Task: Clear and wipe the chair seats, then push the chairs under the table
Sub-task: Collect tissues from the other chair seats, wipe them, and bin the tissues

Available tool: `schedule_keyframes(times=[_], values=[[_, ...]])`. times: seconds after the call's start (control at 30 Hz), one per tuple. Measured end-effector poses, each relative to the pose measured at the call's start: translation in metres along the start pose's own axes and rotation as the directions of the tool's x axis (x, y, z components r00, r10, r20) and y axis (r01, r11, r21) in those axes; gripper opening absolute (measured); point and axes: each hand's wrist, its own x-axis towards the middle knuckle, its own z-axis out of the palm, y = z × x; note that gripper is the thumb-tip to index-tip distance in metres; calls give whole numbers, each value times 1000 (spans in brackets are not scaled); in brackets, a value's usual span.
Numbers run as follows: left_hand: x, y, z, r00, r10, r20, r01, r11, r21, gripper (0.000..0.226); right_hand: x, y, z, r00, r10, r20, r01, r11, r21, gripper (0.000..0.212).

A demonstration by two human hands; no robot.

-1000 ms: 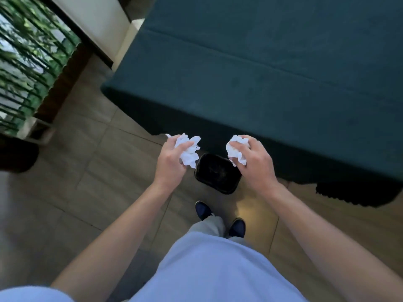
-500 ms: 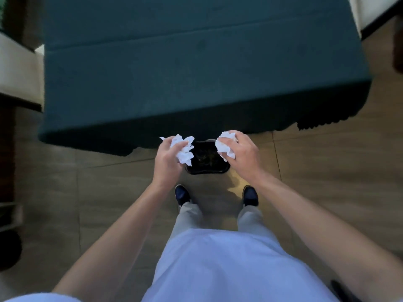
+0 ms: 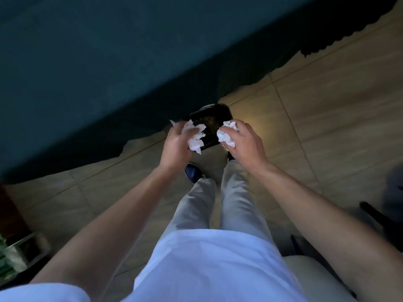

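while gripping tissue [image 3: 194,136], left hand [image 3: 176,147], right hand [image 3: 244,141] likewise

A small black bin [image 3: 210,118] stands on beige floor tiles [image 3: 327,110] beside a dark teal cloth [image 3: 87,62].

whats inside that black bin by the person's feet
The black bin shows a dark, shiny liner; its contents are too dim to tell. Both tissue wads, left and right, cover its near rim.
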Motion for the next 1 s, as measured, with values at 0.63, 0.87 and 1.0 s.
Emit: schedule_keyframes(times=[0.63,0.87,1.0], values=[[106,-150,156,977,-149,154,128,982,138,50,80,89,179,962,69,264,-43,994,-104,39],[140,-196,199,974,-172,150,151,978,142,51,113,121,237,949,109,297,-65,986,-154,43],[152,-209,218,972,-200,124,186,976,113,41,126,137,259,934,131,333,-76,982,-171,47]])
